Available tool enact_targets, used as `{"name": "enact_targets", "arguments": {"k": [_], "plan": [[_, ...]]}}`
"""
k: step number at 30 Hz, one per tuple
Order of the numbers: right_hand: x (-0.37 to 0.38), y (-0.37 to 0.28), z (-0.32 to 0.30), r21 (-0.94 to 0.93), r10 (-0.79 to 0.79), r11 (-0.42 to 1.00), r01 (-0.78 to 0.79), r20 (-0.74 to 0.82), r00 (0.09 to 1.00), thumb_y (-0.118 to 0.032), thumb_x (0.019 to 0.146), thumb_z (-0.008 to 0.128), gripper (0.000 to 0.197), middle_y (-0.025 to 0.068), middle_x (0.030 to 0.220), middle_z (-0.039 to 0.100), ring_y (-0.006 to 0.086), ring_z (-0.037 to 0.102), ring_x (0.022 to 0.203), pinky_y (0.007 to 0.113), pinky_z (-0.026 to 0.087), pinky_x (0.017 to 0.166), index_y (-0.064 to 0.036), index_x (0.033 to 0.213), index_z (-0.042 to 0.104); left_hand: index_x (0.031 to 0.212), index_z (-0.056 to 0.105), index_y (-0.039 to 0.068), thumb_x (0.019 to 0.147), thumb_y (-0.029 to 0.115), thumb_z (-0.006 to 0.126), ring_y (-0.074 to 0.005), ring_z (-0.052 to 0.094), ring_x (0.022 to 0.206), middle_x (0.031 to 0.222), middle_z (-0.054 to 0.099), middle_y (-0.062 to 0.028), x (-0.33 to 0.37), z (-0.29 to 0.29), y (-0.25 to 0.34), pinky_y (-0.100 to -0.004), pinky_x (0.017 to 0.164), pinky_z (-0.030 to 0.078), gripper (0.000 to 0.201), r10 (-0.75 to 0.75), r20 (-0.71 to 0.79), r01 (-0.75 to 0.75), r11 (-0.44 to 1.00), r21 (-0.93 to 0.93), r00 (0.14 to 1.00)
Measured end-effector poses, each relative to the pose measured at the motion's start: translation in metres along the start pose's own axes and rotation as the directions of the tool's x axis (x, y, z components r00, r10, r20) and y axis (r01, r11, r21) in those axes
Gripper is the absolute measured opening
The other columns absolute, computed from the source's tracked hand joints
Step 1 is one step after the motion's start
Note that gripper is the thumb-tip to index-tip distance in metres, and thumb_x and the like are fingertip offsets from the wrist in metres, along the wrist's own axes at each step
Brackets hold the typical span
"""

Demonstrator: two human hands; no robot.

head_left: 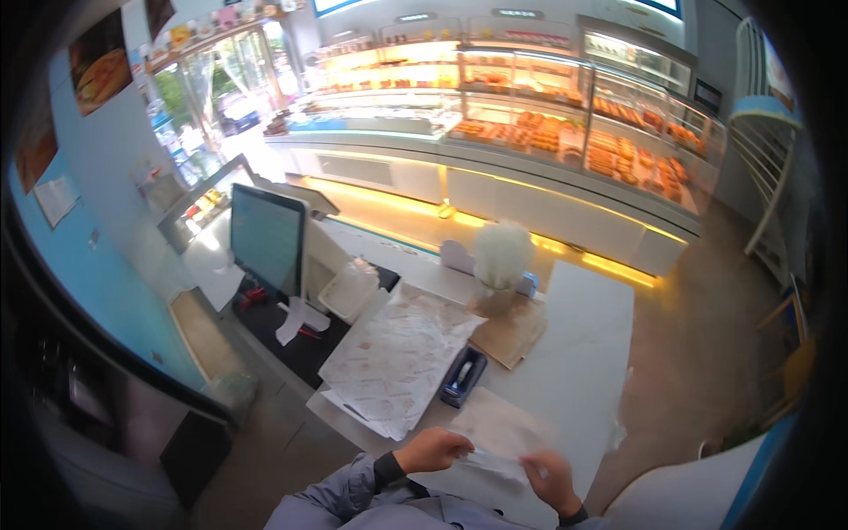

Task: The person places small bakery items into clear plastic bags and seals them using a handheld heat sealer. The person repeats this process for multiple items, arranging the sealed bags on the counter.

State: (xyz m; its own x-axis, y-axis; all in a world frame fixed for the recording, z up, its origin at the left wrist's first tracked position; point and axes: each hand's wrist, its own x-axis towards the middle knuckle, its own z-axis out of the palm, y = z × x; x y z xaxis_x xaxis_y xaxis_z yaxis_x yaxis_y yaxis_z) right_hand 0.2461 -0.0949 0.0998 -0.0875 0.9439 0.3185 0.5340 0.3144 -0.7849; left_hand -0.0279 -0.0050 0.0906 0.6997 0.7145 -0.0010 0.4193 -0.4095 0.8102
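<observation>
Grey sleeves [340, 488] with dark cuffs frame a person's two bare hands at the near end of a white counter [587, 336]. The left hand [433, 450] has its fingertips pinched together on the left edge of a pale, thin wrapper [495, 461], while the right hand [549, 479], blurred, has its fingers closed on the wrapper's right edge; whether it is a bag or a single sheet cannot be told. The wrapper is stretched between the hands, low over the counter and close to the person's body. Just beyond lies a dark blue tape dispenser [463, 375], beside a broad stack of printed white paper [397, 353] to its left. Farther along, a flat brown paper stack [514, 334] rests near a fluffy white ball-shaped ornament [502, 254]. To the left, a white plastic basket [350, 290] sits near a monitor [268, 240], with loose white paper slips [303, 320] and a red pen [309, 335] on a dark mat below. Across the floor, lit glass display cases [459, 124] hold rows of golden-brown baked goods [614, 157], and bright daylight comes through a glass doorway [225, 84] at far left.
</observation>
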Motion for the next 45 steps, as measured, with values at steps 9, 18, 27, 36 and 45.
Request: {"name": "enact_targets", "arguments": {"k": [9, 18, 27, 36, 45], "plan": [[0.014, -0.009, 0.007, -0.126, -0.187, 0.973, 0.192, 0.047, 0.981, 0.003, 0.078, 0.070, 0.015, 0.0122, 0.079, 0.068, 0.0337, 0.065, 0.072, 0.041, 0.051, 0.064, -0.0076, 0.087, 0.072, 0.118, 0.067, 0.011, 0.088, 0.011, 0.062, -0.0381, 0.067, 0.088, 0.097, 0.071, -0.0174, 0.012, 0.050, 0.025, -0.0456, 0.077, 0.053, 0.030, 0.061, 0.054, -0.058, 0.997, -0.059, 0.997], [0.014, -0.016, -0.020, -0.196, -0.152, 0.969, 0.149, 0.003, 0.988, 0.005, 0.075, 0.068, 0.015, 0.0125, 0.080, 0.071, 0.0333, 0.068, 0.073, 0.040, 0.053, 0.065, -0.0066, 0.085, 0.073, 0.121, 0.069, 0.011, 0.087, 0.008, 0.058, -0.0381, 0.067, 0.086, 0.093, 0.070, -0.0199, 0.004, 0.031, 0.001, -0.0423, 0.075, 0.053, 0.036, -0.009, 0.028, 0.011, 0.997, -0.077, 1.000], [0.009, 0.008, -0.029, -0.253, -0.212, 0.949, 0.186, -0.076, 0.974, 0.007, 0.072, 0.068, 0.019, 0.0114, 0.080, 0.071, 0.0319, 0.066, 0.072, 0.040, 0.052, 0.066, -0.0051, 0.086, 0.073, 0.117, 0.069, 0.006, 0.089, 0.003, 0.062, -0.0359, 0.065, 0.092, 0.098, 0.070, -0.0189, -0.009, 0.009, -0.008, -0.0423, 0.081, 0.051, 0.029, 0.086, -0.139, -0.085, 0.996, 0.012, 0.987], [-0.017, 0.032, -0.013, -0.364, -0.323, 0.893, 0.266, -0.104, 0.941, 0.007, 0.072, 0.065, 0.027, 0.0081, 0.091, 0.072, 0.0271, 0.064, 0.083, 0.038, 0.051, 0.071, -0.0039, 0.095, 0.072, 0.110, 0.071, 0.008, 0.080, 0.001, 0.067, -0.0312, 0.058, 0.112, 0.112, 0.065, -0.0103, -0.005, 0.027, -0.017, -0.0426, 0.094, 0.049, 0.031, 0.439, -0.297, -0.246, 0.822, 0.513, 0.848], [-0.072, 0.098, 0.040, -0.085, 0.165, 0.982, -0.168, -0.034, 0.986, -0.002, 0.083, 0.068, 0.021, 0.0117, 0.096, 0.068, 0.0319, 0.064, 0.088, 0.040, 0.054, 0.076, -0.0075, 0.103, 0.071, 0.096, 0.071, 0.006, 0.082, 0.003, 0.069, -0.0315, 0.061, 0.087, 0.087, 0.063, -0.0102, -0.009, 0.067, -0.080, -0.0402, 0.075, 0.049, 0.015, 0.170, -0.181, -0.133, 0.971, 0.200, 0.969]]}}
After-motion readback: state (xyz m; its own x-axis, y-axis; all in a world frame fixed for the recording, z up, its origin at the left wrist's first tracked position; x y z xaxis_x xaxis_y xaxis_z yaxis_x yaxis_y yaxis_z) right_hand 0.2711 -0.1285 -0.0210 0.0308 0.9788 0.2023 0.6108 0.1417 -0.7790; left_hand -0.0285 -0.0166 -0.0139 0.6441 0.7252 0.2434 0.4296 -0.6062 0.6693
